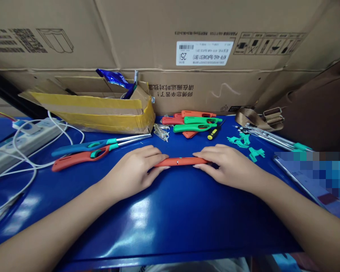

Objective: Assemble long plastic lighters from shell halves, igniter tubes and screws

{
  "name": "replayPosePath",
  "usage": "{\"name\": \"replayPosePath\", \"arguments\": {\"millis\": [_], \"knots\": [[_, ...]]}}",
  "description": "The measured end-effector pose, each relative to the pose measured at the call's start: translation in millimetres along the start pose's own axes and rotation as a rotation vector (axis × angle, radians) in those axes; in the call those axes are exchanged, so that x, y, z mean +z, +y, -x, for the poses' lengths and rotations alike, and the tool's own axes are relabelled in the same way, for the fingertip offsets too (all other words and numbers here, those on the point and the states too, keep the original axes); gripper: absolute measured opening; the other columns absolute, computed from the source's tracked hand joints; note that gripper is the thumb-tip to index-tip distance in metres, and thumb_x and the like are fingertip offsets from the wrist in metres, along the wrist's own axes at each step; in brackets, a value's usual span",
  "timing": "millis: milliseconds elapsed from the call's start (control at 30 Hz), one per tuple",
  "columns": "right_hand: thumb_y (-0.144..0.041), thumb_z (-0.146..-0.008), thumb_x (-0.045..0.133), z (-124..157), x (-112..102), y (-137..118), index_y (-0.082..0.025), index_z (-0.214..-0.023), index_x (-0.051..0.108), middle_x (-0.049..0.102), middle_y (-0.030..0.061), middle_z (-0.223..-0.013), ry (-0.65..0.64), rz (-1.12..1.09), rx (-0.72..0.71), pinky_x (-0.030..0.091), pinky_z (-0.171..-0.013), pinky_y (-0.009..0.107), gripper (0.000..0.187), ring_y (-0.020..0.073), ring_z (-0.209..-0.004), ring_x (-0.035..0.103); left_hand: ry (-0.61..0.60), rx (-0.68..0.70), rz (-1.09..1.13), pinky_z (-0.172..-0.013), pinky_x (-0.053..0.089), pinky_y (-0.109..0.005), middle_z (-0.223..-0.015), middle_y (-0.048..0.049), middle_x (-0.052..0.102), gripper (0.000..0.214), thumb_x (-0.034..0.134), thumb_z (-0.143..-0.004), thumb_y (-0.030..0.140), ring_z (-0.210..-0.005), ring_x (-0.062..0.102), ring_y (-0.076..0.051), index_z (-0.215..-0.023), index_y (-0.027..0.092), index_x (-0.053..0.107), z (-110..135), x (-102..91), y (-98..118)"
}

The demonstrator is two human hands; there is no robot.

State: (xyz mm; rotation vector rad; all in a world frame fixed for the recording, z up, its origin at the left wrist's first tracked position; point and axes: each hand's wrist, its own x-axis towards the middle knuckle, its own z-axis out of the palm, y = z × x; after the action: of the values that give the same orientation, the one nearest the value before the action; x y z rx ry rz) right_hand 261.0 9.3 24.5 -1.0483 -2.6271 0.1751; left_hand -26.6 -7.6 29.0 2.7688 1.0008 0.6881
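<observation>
An orange lighter body (pixel 184 162) is held level just over the blue table (pixel 158 226), its narrow edge toward me. My left hand (pixel 141 166) pinches one end between thumb and fingers. The other end sits in the pinch of my right hand (pixel 225 164). Behind it lies a pile of lighter shells, orange and green (pixel 194 127), with small clear parts (pixel 161 132) beside them. To the left rest two long-nosed lighters, one blue (pixel 79 147) and one red-orange (pixel 76 159). Teal plastic triggers (pixel 255 153) lie scattered beyond my right hand.
A yellow-taped cardboard box (pixel 102 113) stands at the back left. White cables and a power strip (pixel 25 143) cover the left side. Near the pile is a yellow-black screwdriver (pixel 214 132). Metal lighter tubes (pixel 274 138), a brown strap (pixel 248 117) and a partly blurred flat device (pixel 294 177) lie right.
</observation>
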Motion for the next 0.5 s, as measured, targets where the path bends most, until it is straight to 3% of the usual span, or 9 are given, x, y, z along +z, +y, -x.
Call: {"name": "replayPosePath", "arguments": {"millis": [200, 500], "knots": [[-0.035, -0.102, 0.056, 2.0, -11.3, -5.3, -0.018, -0.103, 0.076, 0.077, 0.0036, -0.087, 0.032, 0.127, -0.059, 0.04, -0.071, 0.037, 0.026, 0.0199, -0.07, 0.064, 0.012, 0.015, -0.006, -0.079, 0.055, -0.035, -0.099, -0.0109, 0.073, 0.025, 0.056, -0.1, 0.021, -0.089, 0.067, -0.023, -0.117, 0.01, 0.07, 1.3, -3.6, 2.1], [-0.036, -0.103, 0.056, -2.3, -12.0, -0.6, -0.018, -0.113, 0.072, 0.079, 0.008, -0.102, -0.035, 0.078, -0.058, 0.043, -0.082, 0.038, 0.026, 0.0228, -0.089, 0.071, -0.048, 0.016, -0.066, -0.079, 0.054, -0.035, -0.1, -0.0104, 0.072, 0.026, 0.052, -0.102, 0.022, -0.09, 0.066, -0.023, -0.117, 0.011, 0.069, -0.7, -5.7, 1.5]]}}
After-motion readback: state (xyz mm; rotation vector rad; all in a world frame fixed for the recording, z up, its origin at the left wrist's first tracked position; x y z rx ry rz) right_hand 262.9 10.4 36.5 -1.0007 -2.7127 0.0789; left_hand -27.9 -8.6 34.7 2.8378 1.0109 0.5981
